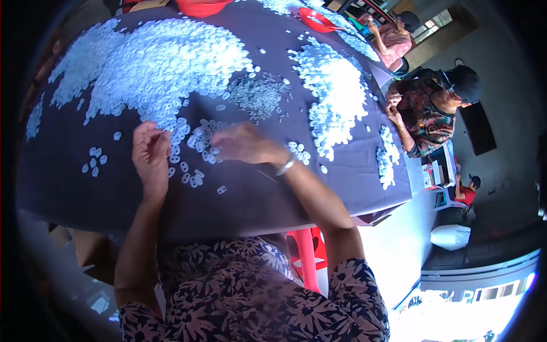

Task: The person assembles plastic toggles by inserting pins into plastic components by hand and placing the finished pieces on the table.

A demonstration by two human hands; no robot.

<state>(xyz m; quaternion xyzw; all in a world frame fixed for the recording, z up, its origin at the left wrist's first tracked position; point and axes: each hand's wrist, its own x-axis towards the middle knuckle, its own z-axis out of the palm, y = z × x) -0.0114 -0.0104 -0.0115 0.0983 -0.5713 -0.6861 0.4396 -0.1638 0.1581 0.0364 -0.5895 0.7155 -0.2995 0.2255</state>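
Note:
My left hand is raised just above the dark tablecloth, its fingers curled into a pinch. Whatever sits between those fingertips is too small to make out. To its right, my right hand reaches over a small heap of white oval plastic pieces with holes. Motion blurs its fingers, so a grip on anything cannot be seen. A silvery band circles that wrist. Beyond the right hand lies a scatter of thin metal pins. Several loose white pieces lie between my forearms.
A large mound of white pieces spreads at the back left; another lies to the right. A red basin and a red dish stand far back. A person in a patterned top works along the right edge.

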